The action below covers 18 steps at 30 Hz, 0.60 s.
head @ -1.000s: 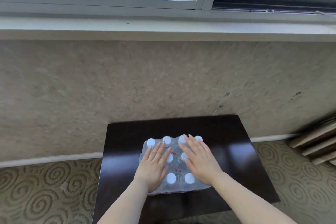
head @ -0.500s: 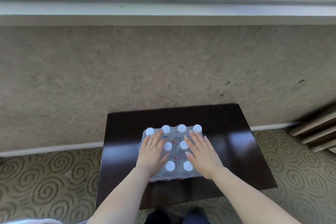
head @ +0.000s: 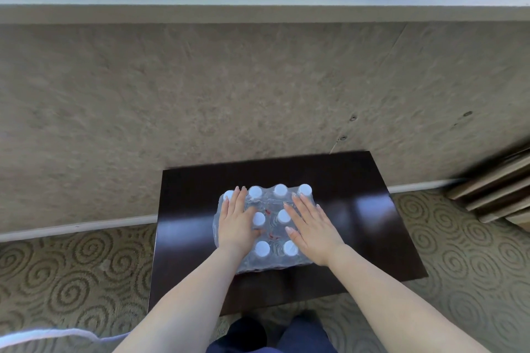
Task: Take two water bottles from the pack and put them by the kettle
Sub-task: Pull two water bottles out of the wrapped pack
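Note:
A shrink-wrapped pack of water bottles [head: 272,231] with white caps stands on a small dark table [head: 364,226]. My left hand [head: 236,222] lies flat on the left side of the pack's top, fingers spread. On the right side of the top rests my right hand [head: 311,225], flat too, fingers apart. Neither hand grips a bottle. Several caps show between and beyond the hands; others are hidden under the palms. No kettle is in view.
The table stands against a beige wall [head: 229,100] under a window sill [head: 258,0]. Patterned carpet [head: 71,272] surrounds it. Stacked wooden slats [head: 496,189] lie at the right edge. My legs [head: 272,335] show below the table's near edge.
The view has tilted downward, so the table sits higher in the frame. Both hands have slid apart slightly on the pack's top, uncovering the middle caps.

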Available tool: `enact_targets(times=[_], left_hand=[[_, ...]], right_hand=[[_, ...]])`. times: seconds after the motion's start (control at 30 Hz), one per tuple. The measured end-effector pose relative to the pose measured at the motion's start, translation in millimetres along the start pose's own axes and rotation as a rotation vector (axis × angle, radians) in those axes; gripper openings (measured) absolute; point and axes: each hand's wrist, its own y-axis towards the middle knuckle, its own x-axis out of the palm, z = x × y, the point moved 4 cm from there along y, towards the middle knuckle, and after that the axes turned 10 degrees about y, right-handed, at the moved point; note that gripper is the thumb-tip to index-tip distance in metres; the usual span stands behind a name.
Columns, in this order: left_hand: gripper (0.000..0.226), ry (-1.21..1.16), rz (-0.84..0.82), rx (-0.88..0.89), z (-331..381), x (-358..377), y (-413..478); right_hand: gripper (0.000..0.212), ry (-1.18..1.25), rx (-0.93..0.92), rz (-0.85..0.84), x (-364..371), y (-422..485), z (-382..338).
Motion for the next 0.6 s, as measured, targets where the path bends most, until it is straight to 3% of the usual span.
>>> enact_targets(times=[0.3,0.47,0.6], left_hand=[[0.035,-0.249,0.012,0.053,-7.7,-14.8,-8.7],[0.032,-0.697,-0.066,0.053,-5.9,-47.9,-18.0],[0.027,-0.871,-0.048,0.119,-6.4,-87.8,-9.4]], right_hand=[[0.06,0.001,0.013,-0.09,-2.2,3.4,-0.2],[0.06,0.022,0.021,-0.101,-2.7,3.4,0.0],[0.06,0.024,0.025,-0.11,-4.4,3.3,-1.2]])
